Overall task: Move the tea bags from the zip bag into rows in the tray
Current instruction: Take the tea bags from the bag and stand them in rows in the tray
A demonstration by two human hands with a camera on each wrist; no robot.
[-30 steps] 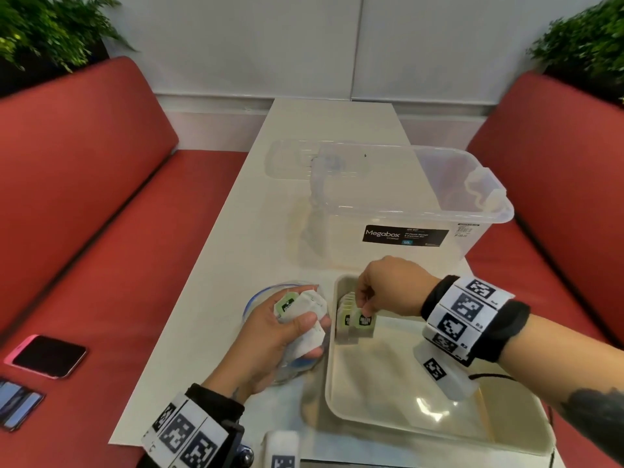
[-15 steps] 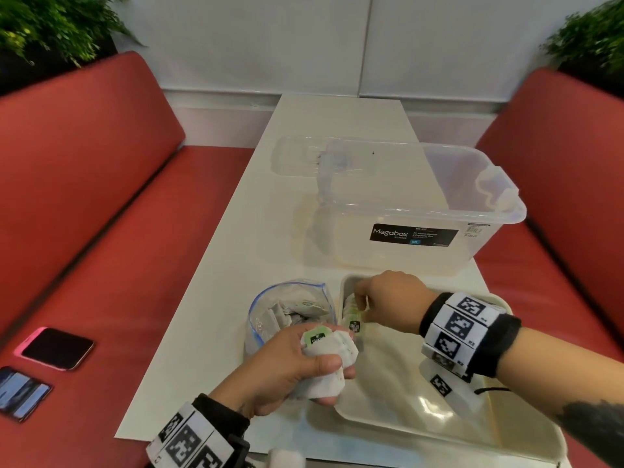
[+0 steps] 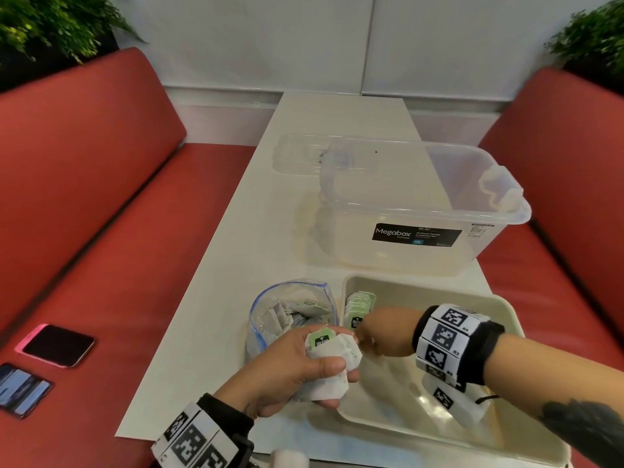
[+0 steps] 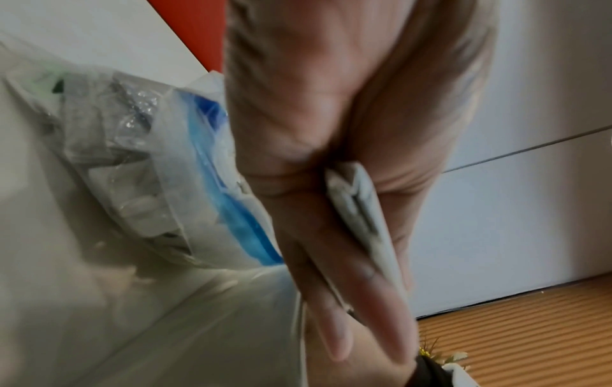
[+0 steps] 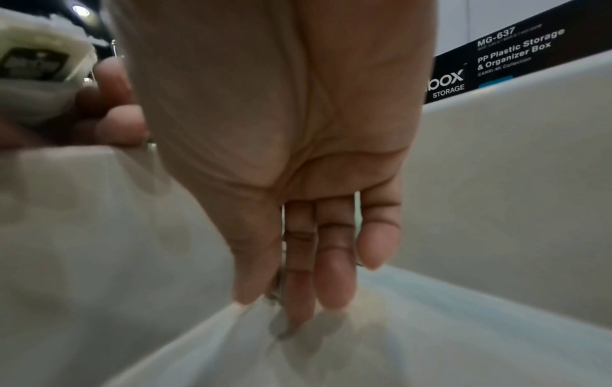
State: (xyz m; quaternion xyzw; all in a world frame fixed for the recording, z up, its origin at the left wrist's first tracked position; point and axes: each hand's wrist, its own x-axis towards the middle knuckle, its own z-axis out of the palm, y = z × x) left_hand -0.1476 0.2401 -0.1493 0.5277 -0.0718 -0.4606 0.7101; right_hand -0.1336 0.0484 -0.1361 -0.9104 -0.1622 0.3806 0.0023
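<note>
My left hand [image 3: 334, 366] grips a small stack of white tea bags [image 3: 329, 352] with green tags, just above the tray's left rim; the left wrist view shows their edges [image 4: 361, 209] held between thumb and fingers [image 4: 334, 301]. The clear zip bag [image 3: 290, 312], blue-edged and open, stands left of the tray with more tea bags inside [image 4: 149, 170]. A short row of tea bags [image 3: 360, 304] stands in the beige tray's [image 3: 439, 290] far left corner. My right hand [image 3: 366, 336] is inside the tray at the row's near end, its fingers [image 5: 334, 275] straight and pointing down at the floor.
A clear Megabox storage box [image 3: 422, 211] stands right behind the tray, and its lid [image 3: 304, 153] lies farther back. Two phones [image 3: 57, 344] lie on the red bench to the left. The tray wall [image 5: 496, 183] rises close to my right hand.
My left hand lifted the tea bag stack out of the zip bag and brought it toward me, over to the tray's left rim. My right hand stayed at the row, shifting slightly nearer.
</note>
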